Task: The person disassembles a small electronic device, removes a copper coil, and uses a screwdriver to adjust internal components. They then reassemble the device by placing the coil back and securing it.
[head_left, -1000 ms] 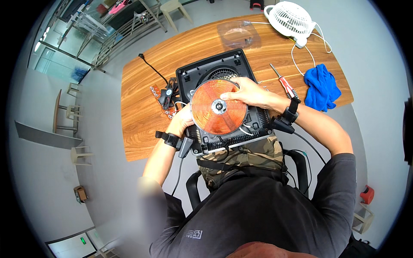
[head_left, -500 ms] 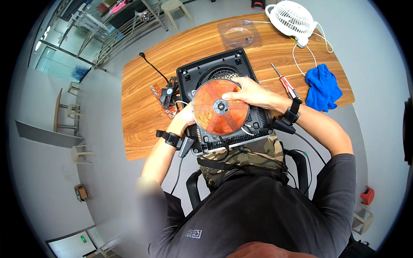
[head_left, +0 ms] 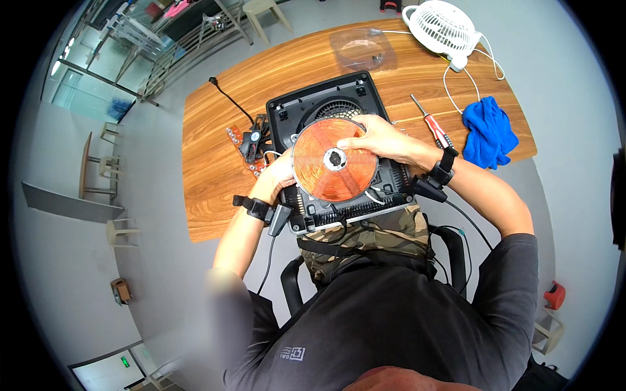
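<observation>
A round copper induction coil (head_left: pixel 319 176) is held over an open black cooker housing (head_left: pixel 287 130), which rests partly on the table and reaches over my lap. My right hand (head_left: pixel 378 138) grips the coil at its upper right, thumb on the top face near the centre hub. At the coil's left edge is my left hand (head_left: pixel 283 171), its fingers mostly hidden beneath the disc. White wire ends (head_left: pixel 374 197) show below the coil. Left of the housing, a small black fan (head_left: pixel 253 142) lies by an orange-brown circuit board (head_left: pixel 233 135).
On the wooden table (head_left: pixel 215 176), a red-and-white screwdriver (head_left: pixel 435 129) and a blue cloth (head_left: pixel 489 133) lie to the right. A white fan (head_left: pixel 443 29) stands at the far right corner, near a clear plastic tray (head_left: pixel 362 51). A black power cord (head_left: pixel 231 99) stretches across the far left.
The coil has tilted slightly in my hands, and its centre hub now looks paler and brighter. Both hands keep almost the same places on it.
</observation>
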The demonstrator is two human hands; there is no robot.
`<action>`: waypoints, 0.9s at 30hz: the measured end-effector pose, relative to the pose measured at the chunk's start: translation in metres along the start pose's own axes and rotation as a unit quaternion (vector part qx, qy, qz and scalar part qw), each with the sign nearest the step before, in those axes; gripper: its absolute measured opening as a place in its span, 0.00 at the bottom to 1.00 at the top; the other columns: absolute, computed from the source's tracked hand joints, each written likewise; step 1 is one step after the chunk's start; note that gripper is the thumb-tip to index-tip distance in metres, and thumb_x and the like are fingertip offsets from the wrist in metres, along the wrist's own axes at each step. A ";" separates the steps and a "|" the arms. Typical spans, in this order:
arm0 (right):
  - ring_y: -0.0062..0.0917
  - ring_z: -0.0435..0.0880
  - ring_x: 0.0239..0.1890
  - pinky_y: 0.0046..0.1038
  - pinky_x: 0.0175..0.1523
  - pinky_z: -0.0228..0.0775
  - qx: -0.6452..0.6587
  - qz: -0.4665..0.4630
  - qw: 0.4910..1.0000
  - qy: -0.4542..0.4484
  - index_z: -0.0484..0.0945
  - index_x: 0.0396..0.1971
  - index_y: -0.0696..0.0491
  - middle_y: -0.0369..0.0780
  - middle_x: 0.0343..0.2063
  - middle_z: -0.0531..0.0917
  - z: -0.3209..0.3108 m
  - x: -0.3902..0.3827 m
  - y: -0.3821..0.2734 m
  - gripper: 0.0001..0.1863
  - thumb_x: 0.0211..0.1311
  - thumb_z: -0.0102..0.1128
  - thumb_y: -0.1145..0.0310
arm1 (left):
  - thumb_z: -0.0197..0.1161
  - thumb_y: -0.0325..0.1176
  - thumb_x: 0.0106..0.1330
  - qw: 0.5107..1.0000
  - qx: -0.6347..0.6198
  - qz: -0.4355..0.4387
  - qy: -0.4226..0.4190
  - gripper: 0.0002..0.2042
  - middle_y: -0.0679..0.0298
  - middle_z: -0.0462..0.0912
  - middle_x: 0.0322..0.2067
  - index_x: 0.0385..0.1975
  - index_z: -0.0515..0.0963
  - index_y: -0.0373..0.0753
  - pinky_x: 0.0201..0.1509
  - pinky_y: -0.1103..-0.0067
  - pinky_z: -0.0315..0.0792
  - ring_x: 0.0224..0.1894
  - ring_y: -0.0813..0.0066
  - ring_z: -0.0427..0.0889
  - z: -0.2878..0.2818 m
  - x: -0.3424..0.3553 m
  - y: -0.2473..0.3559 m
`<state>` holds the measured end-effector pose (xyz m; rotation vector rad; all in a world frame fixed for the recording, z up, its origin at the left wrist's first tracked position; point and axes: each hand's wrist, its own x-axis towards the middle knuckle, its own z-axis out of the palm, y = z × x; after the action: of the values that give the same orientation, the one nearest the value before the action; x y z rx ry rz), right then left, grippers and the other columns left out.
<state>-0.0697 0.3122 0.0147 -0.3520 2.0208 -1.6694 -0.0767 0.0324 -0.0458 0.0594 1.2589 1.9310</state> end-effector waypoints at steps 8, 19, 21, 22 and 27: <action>0.20 0.84 0.49 0.27 0.56 0.78 0.038 -0.010 0.999 0.000 0.79 0.58 0.64 0.41 0.49 0.87 0.003 0.000 -0.002 0.28 0.66 0.75 0.62 | 0.61 0.30 0.77 0.996 -0.082 0.025 -0.004 0.19 0.55 0.83 0.58 0.65 0.74 0.33 0.56 0.70 0.86 0.54 0.68 0.87 -0.018 0.005 -0.017; 0.23 0.87 0.48 0.28 0.55 0.80 0.099 -0.012 0.995 0.004 0.81 0.52 0.66 0.45 0.47 0.88 -0.002 0.009 0.006 0.25 0.63 0.77 0.62 | 0.60 0.30 0.77 1.000 0.021 0.009 0.021 0.19 0.55 0.83 0.59 0.65 0.74 0.32 0.56 0.72 0.85 0.54 0.69 0.87 0.011 -0.005 0.015; 0.23 0.87 0.47 0.28 0.54 0.80 0.102 -0.008 0.995 0.005 0.81 0.52 0.66 0.45 0.47 0.88 0.000 0.005 0.001 0.25 0.63 0.77 0.63 | 0.60 0.30 0.77 0.999 0.030 0.011 0.019 0.19 0.55 0.83 0.59 0.65 0.74 0.32 0.56 0.73 0.85 0.54 0.69 0.87 0.009 -0.004 0.014; 0.23 0.87 0.47 0.28 0.54 0.81 0.103 -0.005 0.995 0.006 0.81 0.52 0.66 0.45 0.47 0.88 0.001 0.003 -0.002 0.25 0.63 0.77 0.63 | 0.60 0.29 0.77 0.999 0.027 0.011 0.019 0.19 0.55 0.83 0.59 0.65 0.74 0.32 0.56 0.73 0.85 0.54 0.69 0.87 0.006 -0.003 0.012; 0.23 0.87 0.46 0.27 0.52 0.82 0.129 0.014 0.992 0.013 0.80 0.54 0.67 0.45 0.47 0.88 0.000 0.002 0.003 0.26 0.64 0.76 0.64 | 0.62 0.29 0.76 0.998 0.054 0.009 0.038 0.19 0.56 0.83 0.59 0.64 0.74 0.31 0.56 0.75 0.85 0.53 0.71 0.87 0.009 -0.003 0.009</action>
<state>-0.0715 0.3119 0.0111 -0.2118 1.7907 -1.8978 -0.0763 0.0361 -0.0334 0.0545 1.4176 1.8940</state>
